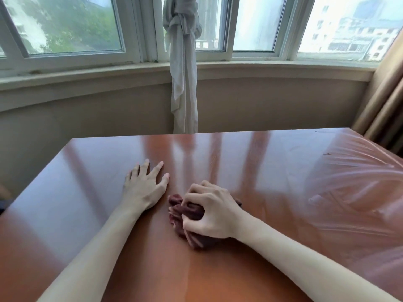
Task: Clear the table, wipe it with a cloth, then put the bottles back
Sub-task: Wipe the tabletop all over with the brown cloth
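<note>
The glossy wooden bench [250, 162] carries no bottles in view, so the wiping step looks to be in hand. The left hand [145, 186] lies flat with fingers spread, bracing on the surface. The right hand [212, 212] has its fingers curled into the dark red cloth [185, 223], bunched near the middle. Next, the cloth probably needs sweeping across the unwiped stretches.

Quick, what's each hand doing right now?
Left hand: open, fingers spread flat on the table.
Right hand: closed, gripping the bunched dark red cloth.
</note>
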`<state>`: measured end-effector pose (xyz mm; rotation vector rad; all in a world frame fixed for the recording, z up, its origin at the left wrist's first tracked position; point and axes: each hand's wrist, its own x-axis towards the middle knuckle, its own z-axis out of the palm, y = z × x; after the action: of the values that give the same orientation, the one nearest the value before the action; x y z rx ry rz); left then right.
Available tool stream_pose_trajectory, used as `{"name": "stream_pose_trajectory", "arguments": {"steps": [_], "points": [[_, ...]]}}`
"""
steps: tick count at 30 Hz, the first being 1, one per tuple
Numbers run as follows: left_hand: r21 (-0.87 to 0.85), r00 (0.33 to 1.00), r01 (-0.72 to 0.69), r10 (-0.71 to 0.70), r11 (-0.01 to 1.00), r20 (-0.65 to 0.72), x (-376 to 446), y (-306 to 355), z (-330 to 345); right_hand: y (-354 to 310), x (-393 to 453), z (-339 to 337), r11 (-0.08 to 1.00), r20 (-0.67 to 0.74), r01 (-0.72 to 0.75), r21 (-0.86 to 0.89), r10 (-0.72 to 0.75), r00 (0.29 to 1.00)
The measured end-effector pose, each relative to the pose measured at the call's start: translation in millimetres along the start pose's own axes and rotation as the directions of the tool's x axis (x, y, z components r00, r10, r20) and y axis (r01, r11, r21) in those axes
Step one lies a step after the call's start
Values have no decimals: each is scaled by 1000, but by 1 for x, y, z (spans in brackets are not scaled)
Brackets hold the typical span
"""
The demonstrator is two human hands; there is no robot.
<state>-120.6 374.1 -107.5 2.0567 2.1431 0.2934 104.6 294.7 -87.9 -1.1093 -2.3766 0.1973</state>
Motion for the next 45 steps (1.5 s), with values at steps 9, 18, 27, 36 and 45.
{"name": "stream_pose_trajectory", "arguments": {"steps": [9,18,27,36,45], "points": [[15,999,-5,6,1000,-50,5,-1,7,121,171,29,911,-159,-388,-137,366,917],[-20,999,24,-25,1000,-43,3,0,6,143,284,77,892,-170,-420,-167,394,903],[-345,999,18,-27,939,-22,0,-25,-22,20,98,46,964,-141,-241,-117,224,964],[-23,999,-39,38,999,-39,-42,-16,-2,31,56,11,962,-109,-240,-133,226,968],[-43,999,-18,16,999,-50,-42,-18,2,176,205,29,796,-255,-575,-191,525,812]]}}
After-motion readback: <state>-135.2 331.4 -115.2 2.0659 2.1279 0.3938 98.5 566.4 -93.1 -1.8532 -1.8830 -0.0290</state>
